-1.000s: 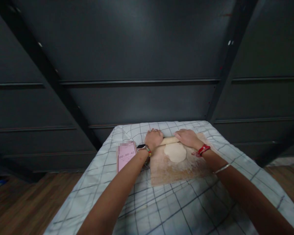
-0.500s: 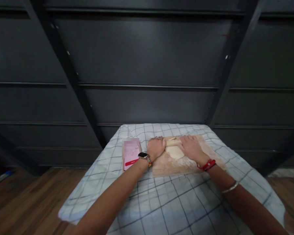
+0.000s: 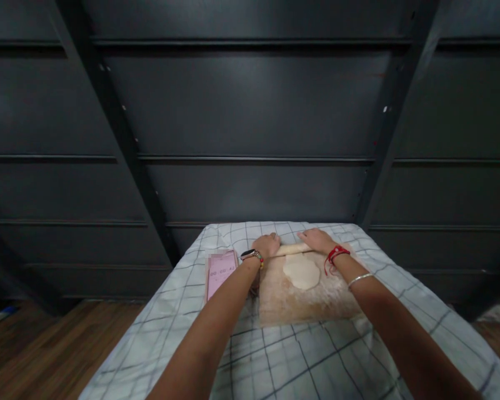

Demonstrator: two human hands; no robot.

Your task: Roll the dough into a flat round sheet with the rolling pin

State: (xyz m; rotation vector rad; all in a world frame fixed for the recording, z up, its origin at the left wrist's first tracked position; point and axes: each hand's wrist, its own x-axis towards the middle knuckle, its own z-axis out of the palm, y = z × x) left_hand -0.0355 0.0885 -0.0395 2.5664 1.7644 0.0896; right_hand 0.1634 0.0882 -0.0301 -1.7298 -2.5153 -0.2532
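Surface: table under a checked cloth [image 3: 275, 355], dark panelled wall behind.
Board: wooden board [image 3: 300, 303] on the cloth.
Dough: flat disc [image 3: 301, 271] on the board, just nearer than the rolling pin [image 3: 292, 250].
Left hand [image 3: 267, 245]: curled over the pin's left end.
Right hand [image 3: 319, 240]: palm-down on the right end; finger closure cannot be told.
Phone [image 3: 220, 272]: left of the board.

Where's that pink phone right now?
In the head view the pink phone lies flat on the checked cloth, left of the wooden board and close beside the left hand, which grips the rolling pin.
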